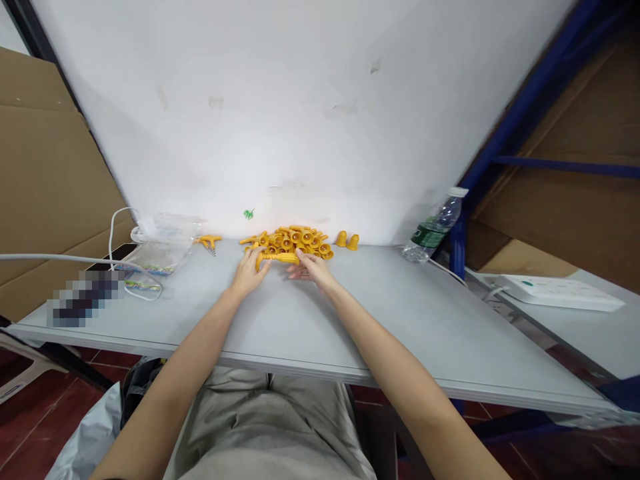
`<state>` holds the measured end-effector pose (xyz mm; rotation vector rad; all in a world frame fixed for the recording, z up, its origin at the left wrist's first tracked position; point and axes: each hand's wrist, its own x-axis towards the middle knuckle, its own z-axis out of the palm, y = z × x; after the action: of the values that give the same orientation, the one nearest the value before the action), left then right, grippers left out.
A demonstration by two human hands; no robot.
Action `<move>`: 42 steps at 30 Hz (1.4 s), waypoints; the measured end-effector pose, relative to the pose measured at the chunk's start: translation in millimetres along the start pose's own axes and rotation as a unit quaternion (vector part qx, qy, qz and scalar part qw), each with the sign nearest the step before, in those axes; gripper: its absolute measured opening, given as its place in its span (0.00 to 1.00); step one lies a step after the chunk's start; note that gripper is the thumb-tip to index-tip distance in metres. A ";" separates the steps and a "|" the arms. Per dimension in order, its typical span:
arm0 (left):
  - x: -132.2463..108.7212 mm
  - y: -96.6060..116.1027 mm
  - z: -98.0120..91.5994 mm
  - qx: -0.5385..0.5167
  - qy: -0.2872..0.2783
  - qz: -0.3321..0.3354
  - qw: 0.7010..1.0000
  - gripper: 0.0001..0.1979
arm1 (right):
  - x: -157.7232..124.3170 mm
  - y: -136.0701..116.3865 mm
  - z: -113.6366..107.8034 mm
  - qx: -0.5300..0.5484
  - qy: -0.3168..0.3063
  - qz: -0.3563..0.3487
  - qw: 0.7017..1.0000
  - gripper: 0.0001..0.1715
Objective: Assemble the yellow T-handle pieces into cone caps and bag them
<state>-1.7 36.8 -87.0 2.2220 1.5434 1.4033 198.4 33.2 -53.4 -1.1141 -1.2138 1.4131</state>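
Observation:
Held level between my hands, just above the table, is a yellow corkscrew with a cap-like sleeve on its right end. My left hand is closed on its T-shaped handle at the left. The fingers of my right hand pinch the sleeve end. Right behind my hands lies a pile of similar yellow pieces, many with their round hollow ends facing me. Two yellow bell-shaped caps stand to the right of the pile. On the left lies another yellow T-handle corkscrew with its metal spiral bare.
Clear plastic bags and a white cable lie at the left. A water bottle leans at the back right. Beyond a gap, a white power strip rests on another surface. A white wall rises behind the table.

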 end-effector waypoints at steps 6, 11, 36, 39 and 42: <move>0.0 1.3 -0.2 0.000 0.000 0.001 1.000 0.17 | -1.3 -0.5 1.9 0.024 -0.006 0.031 0.999 0.17; -0.6 2.9 0.3 0.004 -0.005 -0.001 1.000 0.18 | 3.2 3.4 0.9 0.134 -0.061 0.102 0.984 0.15; 13.8 -6.0 9.1 -0.406 0.081 -0.353 0.839 0.12 | 10.6 15.8 4.4 0.192 -0.046 0.165 0.966 0.10; 14.9 -6.4 3.5 -0.459 0.076 -0.402 0.789 0.09 | 9.0 15.1 9.1 0.196 -0.049 0.166 0.965 0.10; 16.3 -6.4 0.3 -0.495 0.070 -0.438 0.747 0.07 | 5.7 13.2 17.4 0.201 -0.052 0.169 0.963 0.09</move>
<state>-4.9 52.7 -80.5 0.6297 1.1136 1.4716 179.3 35.3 -65.1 -0.9972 -0.7727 1.8984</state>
